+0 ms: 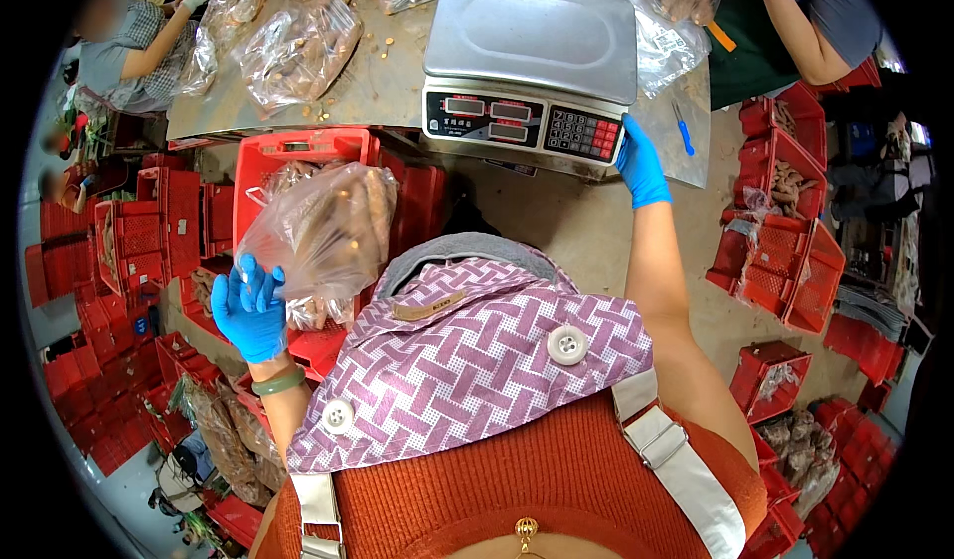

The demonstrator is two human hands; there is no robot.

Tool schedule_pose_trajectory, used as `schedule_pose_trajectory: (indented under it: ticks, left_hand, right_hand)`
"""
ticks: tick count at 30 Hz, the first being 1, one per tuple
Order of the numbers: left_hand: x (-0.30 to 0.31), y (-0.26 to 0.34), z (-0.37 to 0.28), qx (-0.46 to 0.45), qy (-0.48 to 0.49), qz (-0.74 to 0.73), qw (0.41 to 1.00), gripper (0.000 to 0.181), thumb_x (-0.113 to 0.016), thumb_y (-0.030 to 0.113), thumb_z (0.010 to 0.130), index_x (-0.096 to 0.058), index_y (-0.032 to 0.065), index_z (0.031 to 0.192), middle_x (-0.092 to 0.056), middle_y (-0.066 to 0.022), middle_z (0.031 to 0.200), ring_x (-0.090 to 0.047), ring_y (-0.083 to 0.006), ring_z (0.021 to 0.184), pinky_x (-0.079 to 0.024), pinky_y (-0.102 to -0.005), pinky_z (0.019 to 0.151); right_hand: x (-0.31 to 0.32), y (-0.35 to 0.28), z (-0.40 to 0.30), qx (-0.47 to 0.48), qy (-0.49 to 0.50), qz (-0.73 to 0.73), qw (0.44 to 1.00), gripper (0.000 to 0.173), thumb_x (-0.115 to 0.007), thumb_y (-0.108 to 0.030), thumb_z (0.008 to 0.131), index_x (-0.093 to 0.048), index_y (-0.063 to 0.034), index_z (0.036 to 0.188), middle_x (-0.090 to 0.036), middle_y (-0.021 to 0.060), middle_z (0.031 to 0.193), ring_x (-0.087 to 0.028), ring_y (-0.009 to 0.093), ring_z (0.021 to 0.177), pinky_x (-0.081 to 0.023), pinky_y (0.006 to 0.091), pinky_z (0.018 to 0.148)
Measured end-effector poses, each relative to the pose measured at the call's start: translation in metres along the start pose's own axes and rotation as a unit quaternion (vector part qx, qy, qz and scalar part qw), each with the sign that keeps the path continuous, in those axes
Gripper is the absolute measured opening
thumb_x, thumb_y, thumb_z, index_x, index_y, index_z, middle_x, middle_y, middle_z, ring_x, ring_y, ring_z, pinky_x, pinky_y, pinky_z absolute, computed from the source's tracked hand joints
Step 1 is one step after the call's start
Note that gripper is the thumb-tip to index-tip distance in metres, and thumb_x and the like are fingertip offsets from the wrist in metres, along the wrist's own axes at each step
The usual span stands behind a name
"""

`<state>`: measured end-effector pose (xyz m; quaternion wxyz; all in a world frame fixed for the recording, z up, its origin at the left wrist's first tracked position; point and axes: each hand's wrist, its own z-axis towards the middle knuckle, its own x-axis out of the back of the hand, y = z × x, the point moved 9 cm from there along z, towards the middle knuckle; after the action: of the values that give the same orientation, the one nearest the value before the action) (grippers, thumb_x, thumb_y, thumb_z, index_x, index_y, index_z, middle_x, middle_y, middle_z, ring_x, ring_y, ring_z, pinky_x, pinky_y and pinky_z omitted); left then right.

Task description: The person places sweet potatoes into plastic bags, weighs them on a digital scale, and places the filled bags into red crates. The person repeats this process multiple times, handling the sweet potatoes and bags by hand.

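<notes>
My left hand [253,309], in a blue glove, grips the gathered end of a clear plastic bag [328,235] filled with brown root vegetables. The bag hangs over a red plastic crate [246,156] that holds more bagged roots. My right hand [642,164], also blue-gloved, rests against the right front corner of a digital weighing scale [529,33]; its fingertips are partly hidden behind the corner. Nothing lies on the scale's metal platform. A small blue-handled tool [684,134] lies on the table to the right of that hand.
The metal table [387,89] carries more bagged roots [302,48] at the left and plastic bags [663,56] behind the scale. A person in checked clothing [149,45] works at the left, another person [797,22] at the right. Red crates [775,261] stand on both sides.
</notes>
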<state>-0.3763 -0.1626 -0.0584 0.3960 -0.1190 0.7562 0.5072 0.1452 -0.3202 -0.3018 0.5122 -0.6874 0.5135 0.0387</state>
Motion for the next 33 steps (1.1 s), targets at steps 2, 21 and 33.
schedule_pose_trajectory:
  ticks: [2, 21, 33]
  left_hand:
    - [-0.001, -0.001, 0.000, 0.000, 0.000, -0.004, 1.000, 0.037, -0.042, 0.028, 0.088, -0.051, -0.0063, 0.096, -0.038, -0.0010, 0.058, -0.035, -0.0125, 0.047, -0.039, -0.0344, 0.086]
    - [0.000, -0.004, 0.000, 0.004, 0.006, -0.011, 1.000, 0.038, -0.042, 0.028, 0.088, -0.053, -0.0069, 0.097, -0.038, 0.0008, 0.055, -0.035, -0.0120, 0.046, -0.040, -0.0331, 0.084]
    - [0.002, 0.014, -0.002, -0.055, 0.060, 0.110, 0.991, 0.038, -0.043, 0.031, 0.087, -0.055, -0.0043, 0.097, -0.043, 0.0003, 0.059, -0.038, -0.0103, 0.048, -0.040, -0.0329, 0.082]
  right_hand:
    - [0.005, 0.003, 0.002, 0.009, -0.002, 0.001, 1.000, 0.040, -0.050, -0.028, 0.088, -0.048, -0.0016, 0.119, -0.057, 0.0127, 0.111, -0.057, 0.023, 0.100, -0.046, 0.0354, 0.086]
    - [-0.002, -0.004, -0.001, -0.014, -0.020, 0.014, 1.000, 0.035, -0.049, -0.022, 0.089, -0.050, 0.0010, 0.115, -0.059, 0.0130, 0.108, -0.058, 0.023, 0.098, -0.046, 0.0348, 0.087]
    - [0.034, -0.009, -0.024, 0.037, 0.077, -0.014, 0.996, 0.042, -0.048, -0.031, 0.089, -0.048, -0.0008, 0.118, -0.056, 0.0135, 0.114, -0.056, 0.020, 0.101, -0.045, 0.0303, 0.083]
